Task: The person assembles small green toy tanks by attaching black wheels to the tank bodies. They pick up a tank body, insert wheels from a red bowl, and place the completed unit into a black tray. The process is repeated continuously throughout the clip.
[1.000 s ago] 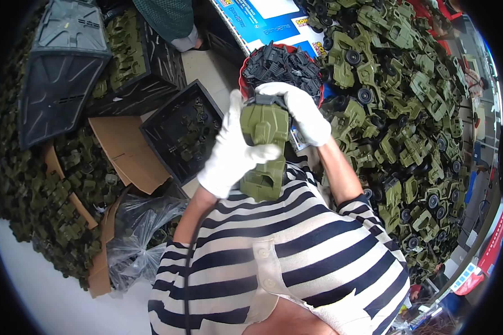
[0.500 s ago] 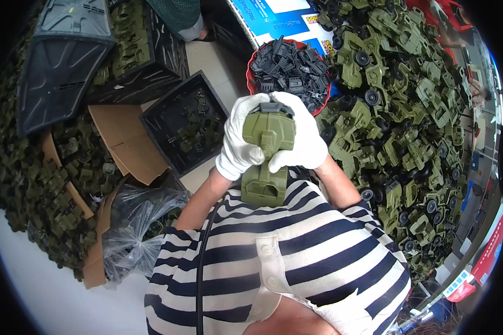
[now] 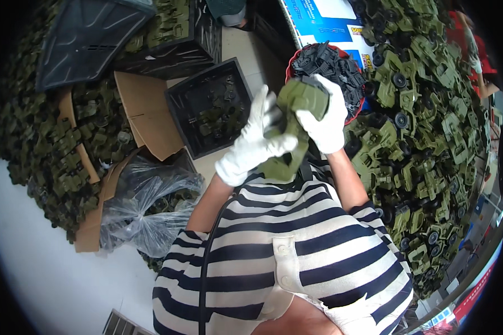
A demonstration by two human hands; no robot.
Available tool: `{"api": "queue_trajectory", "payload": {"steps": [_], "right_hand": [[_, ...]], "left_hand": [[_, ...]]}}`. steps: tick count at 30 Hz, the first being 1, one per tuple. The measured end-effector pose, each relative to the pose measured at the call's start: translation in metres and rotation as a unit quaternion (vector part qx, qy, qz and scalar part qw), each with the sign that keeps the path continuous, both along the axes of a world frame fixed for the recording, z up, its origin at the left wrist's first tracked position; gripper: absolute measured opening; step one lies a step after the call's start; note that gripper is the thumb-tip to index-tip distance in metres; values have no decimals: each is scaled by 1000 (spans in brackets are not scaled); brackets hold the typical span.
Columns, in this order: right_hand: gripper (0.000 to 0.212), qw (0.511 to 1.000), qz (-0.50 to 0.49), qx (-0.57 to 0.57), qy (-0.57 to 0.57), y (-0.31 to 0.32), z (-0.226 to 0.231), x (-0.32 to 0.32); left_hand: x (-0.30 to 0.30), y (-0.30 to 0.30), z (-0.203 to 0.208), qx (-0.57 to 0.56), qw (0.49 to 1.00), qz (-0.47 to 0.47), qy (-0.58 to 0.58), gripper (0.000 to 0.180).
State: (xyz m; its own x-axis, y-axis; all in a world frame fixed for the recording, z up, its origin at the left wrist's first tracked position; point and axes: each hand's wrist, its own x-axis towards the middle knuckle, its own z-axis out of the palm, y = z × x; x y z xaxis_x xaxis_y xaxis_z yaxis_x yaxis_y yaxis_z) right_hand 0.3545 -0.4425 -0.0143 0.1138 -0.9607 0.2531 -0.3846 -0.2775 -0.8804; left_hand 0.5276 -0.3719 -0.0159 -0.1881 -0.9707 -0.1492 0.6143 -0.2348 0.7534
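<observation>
My right hand [image 3: 328, 123], in a white glove, grips an olive-green plastic toy vehicle body [image 3: 310, 100] by its upper right side. The toy is tilted in front of my striped shirt, its narrow lower end toward me. A bit of dark grey shows at its top edge, partly under the right fingers. My left hand [image 3: 254, 145], also gloved, is open with fingers spread beside the toy's left side. Whether it touches the toy I cannot tell. Just beyond my right hand stands a red bowl [image 3: 289, 71] heaped with dark grey plastic parts [image 3: 330, 64].
Toy vehicles with black wheels form a large pile [image 3: 419, 162] at right. To the left are a black bin [image 3: 179, 120] holding some green parts, a cardboard flap [image 3: 148, 114], a clear plastic bag [image 3: 151, 209] and more green parts [image 3: 33, 145]. A person in red [image 3: 468, 44] is far right.
My left hand has come off the toy and spread its fingers. The right hand keeps hold of the toy, which has tilted. The whole view has shifted.
</observation>
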Motion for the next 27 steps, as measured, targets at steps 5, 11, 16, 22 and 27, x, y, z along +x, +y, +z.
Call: {"api": "queue_trajectory", "payload": {"steps": [5,11,16,22,27], "right_hand": [[81,987,64,46,138,-18,-20,49],[54,986,92,12,135,3,-26,23],[31,982,-65,-14,174,16,-20,-53],[31,959,-189,91,191,13,-31,-105],[41,961,-86,178,195,15,-27,-110]], "left_hand": [[35,-21,-15,67,989,-46,-121,70],[101,24,-149,194,951,57,-232,62],[112,26,-120,198,977,-28,72,61],[162,37,-200,258,965,-22,-48,56],[167,41,-234,420,817,-48,-393,60]]}}
